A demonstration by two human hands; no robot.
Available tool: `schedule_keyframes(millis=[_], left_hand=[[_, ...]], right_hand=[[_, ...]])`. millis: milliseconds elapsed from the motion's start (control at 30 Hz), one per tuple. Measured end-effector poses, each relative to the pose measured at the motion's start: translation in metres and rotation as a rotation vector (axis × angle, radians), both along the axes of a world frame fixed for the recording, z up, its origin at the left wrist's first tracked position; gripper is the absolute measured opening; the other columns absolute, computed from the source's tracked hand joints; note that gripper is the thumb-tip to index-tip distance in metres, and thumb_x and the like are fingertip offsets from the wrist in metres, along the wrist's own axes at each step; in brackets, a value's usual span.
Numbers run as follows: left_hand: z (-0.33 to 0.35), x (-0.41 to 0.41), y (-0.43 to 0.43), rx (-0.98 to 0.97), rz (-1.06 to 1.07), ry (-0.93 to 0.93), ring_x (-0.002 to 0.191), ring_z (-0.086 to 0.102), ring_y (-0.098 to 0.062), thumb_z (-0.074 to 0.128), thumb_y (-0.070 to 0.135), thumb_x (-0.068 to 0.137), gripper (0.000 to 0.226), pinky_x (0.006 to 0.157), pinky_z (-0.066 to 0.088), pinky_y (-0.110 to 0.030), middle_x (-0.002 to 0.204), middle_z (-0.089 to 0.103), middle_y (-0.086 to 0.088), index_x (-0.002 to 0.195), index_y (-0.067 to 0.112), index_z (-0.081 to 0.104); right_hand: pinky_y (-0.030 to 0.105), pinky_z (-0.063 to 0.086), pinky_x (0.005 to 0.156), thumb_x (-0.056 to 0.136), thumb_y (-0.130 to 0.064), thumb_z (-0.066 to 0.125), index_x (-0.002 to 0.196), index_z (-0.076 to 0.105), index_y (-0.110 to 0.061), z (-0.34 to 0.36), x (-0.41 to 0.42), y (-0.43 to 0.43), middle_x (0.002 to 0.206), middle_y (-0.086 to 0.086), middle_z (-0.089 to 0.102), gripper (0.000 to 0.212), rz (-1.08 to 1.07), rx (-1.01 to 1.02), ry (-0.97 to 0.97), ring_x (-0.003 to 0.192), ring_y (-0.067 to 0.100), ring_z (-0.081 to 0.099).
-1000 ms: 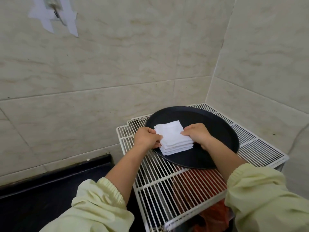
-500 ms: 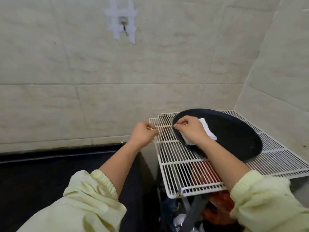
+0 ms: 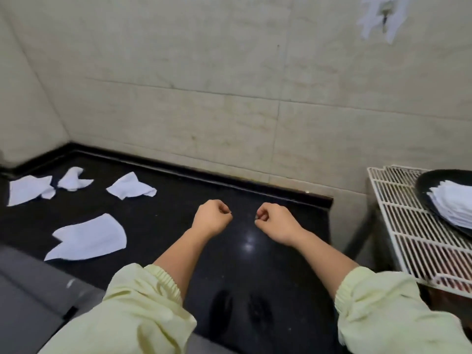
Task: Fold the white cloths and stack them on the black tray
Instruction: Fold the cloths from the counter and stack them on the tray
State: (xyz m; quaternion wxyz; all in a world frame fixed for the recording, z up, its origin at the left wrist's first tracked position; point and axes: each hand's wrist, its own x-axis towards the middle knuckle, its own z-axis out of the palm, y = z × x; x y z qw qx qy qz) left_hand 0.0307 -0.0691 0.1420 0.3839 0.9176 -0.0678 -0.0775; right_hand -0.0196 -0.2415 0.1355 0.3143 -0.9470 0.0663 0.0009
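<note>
White cloths (image 3: 88, 237) on counter (image 3: 178, 200), well left of left hand (image 3: 210, 217) | it and right hand (image 3: 277, 221) curled, empty | folded stack (image 3: 454, 203) on tray (image 3: 424, 187), far right

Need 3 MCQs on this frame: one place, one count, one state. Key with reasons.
1. Where is the folded stack?
A) on a chair
B) on the tray
C) in a basket

2. How many loose cloths lie on the counter?
A) two
B) four
C) six

3. What state are the hands in?
A) both pinch one cloth
B) one presses flat on the stack
C) both curled, holding nothing

Key:
1 B: the stack rests on the black tray, which sits on the wire rack.
2 B: four separate white cloths lie on the counter's left part.
3 C: the left hand and right hand hover over the counter with curled fingers, touching no cloth.
</note>
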Motion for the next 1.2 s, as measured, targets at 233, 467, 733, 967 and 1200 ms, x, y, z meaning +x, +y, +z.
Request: schedule_keyframes(millis=[233,467,733,967,1200], left_hand=[[-0.025,0.034,0.143,-0.037,0.188,0.02,0.086,0.065,-0.018,0.062,0.018,0.083,0.014,0.074,0.052,-0.029,0.089,0.071,-0.002,0.093,0.015,0.072],[-0.061,0.083,0.279,-0.034,0.303,0.076,0.093,0.064,-0.019,0.059,0.015,0.085,0.011,0.075,0.044,-0.024,0.085,0.068,0.0,0.092,0.016,0.068],[-0.108,0.109,0.376,-0.042,0.448,0.129,0.086,0.054,-0.014,0.057,0.012,0.086,0.022,0.066,0.038,-0.021,0.102,0.063,-0.001,0.106,0.012,0.067],[-0.148,0.121,0.421,-0.077,0.834,0.124,0.119,0.045,-0.031,0.058,0.015,0.087,0.037,0.094,0.042,-0.038,0.129,0.045,-0.017,0.124,0.01,0.055],[-0.177,0.142,0.437,-0.173,1.008,0.293,0.122,0.044,-0.036,0.062,0.026,0.088,0.051,0.099,0.038,-0.041,0.131,0.047,-0.023,0.131,0.005,0.046]], right_hand=[[0.032,0.05,0.077,0.085,-0.02,0.061,0.092,0.058,-0.02,-0.019,0.06,0.143,0.084,-0.005,0.062,0.007,0.169,0.021,0.024,0.083,0.017,0.061],[0.028,0.045,0.071,0.086,-0.019,0.061,0.092,0.058,-0.02,-0.052,0.117,0.277,0.088,-0.003,0.062,0.007,0.207,0.088,0.084,0.083,0.017,0.059],[0.031,0.047,0.072,0.083,-0.017,0.06,0.09,0.059,-0.017,-0.098,0.157,0.361,0.082,-0.002,0.062,0.008,0.16,0.127,0.23,0.079,0.018,0.058],[0.032,0.047,0.071,0.083,-0.018,0.059,0.099,0.056,-0.014,-0.137,0.192,0.386,0.097,0.004,0.062,0.016,0.104,0.055,0.38,0.086,0.022,0.059],[0.037,0.049,0.082,0.088,-0.025,0.059,0.121,0.047,-0.004,-0.166,0.217,0.396,0.124,0.012,0.048,0.041,0.01,-0.082,0.442,0.108,0.03,0.055]])
